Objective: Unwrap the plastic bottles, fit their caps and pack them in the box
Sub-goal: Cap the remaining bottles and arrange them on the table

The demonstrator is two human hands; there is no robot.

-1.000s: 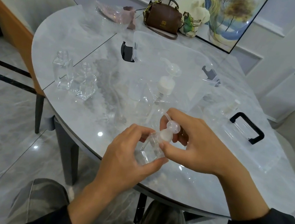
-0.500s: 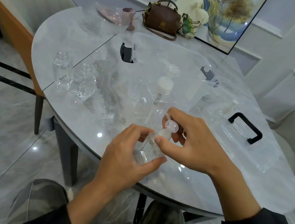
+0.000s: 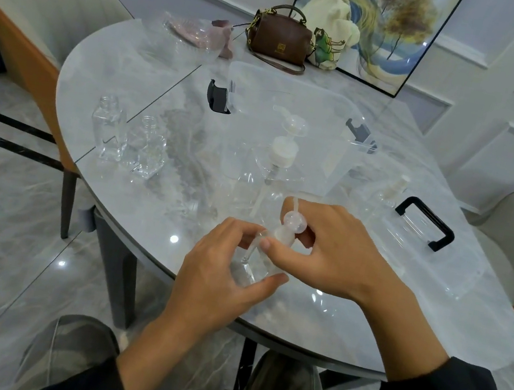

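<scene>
My left hand [image 3: 221, 274] grips a small clear plastic bottle [image 3: 249, 270] near the table's front edge. My right hand [image 3: 324, 254] pinches the white pump cap [image 3: 291, 226] that sits on the bottle's neck. Behind my hands stands a taller clear bottle with a white pump cap [image 3: 282, 151]. Two clear bottles without caps [image 3: 128, 137] stand to the left. The clear plastic box [image 3: 300, 99] with black latches lies further back. Its clear lid [image 3: 427, 252] with a black handle lies at the right.
Crumpled clear wrapping [image 3: 197, 177] lies left of my hands. A small spray bottle [image 3: 391, 187] rests by the lid. A brown handbag [image 3: 281, 41], a cloth bag and a framed picture stand at the back. Chairs stand at both sides of the round marble table [image 3: 115, 73].
My right hand has turned a little on the pump cap. The bottle stays in my left hand at the same spot.
</scene>
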